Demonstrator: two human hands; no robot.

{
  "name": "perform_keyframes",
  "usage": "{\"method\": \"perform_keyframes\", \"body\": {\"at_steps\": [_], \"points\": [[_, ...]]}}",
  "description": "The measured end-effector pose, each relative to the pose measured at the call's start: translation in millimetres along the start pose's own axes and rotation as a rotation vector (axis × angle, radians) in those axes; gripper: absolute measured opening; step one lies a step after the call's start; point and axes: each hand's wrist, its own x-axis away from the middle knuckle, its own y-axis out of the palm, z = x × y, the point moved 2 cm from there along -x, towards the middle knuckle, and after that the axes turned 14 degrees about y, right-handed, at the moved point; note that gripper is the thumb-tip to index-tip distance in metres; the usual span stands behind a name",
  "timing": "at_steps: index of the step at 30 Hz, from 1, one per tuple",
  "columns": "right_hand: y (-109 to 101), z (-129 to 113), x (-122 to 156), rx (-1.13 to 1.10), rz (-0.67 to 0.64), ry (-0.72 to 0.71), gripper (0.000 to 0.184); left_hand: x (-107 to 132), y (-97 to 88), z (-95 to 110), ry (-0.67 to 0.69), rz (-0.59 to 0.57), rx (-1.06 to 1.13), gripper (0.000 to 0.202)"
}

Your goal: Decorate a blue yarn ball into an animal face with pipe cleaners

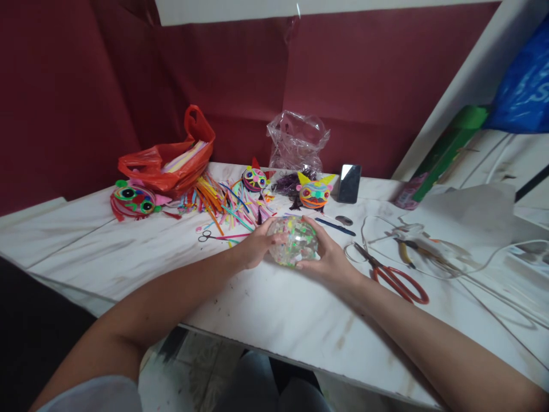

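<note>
Between both palms I hold a clear round ball (295, 243) with specks of green, yellow and pink on it. My left hand (259, 245) cups its left side, with a finger across the front. Around the right side curl the fingers and thumb of my right hand (330, 257). Just behind the ball stands a colourful animal-face figure (314, 193) with yellow horns, and a smaller pink one (254, 179) is further left. Many coloured fuzzy stems (214, 200) lie beyond my left hand. Orange-handled scissors (390, 274) rest to the right of my right hand.
A red plastic bag (167, 166) and a green-eyed figure (135, 200) are at the back left. Small scissors (206, 236) lie left. Clear plastic packaging (298, 140) and a phone (349, 183) stand behind. Pliers (405, 253) and white cables (476, 274) spread over the right side.
</note>
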Motion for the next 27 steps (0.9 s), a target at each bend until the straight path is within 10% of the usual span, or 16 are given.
{"method": "perform_keyframes", "body": {"at_steps": [12, 27], "points": [[-5.0, -7.1, -0.3, 0.183, 0.01, -0.166, 0.099, -3.3, -6.6, -0.7, 0.131, -0.18, -0.052, 0.075], [9.2, -10.6, 7.5, 0.499, 0.138, -0.46, 0.095, 3.9, -4.2, 16.2, 0.337, -0.264, -0.735, 0.108]]}}
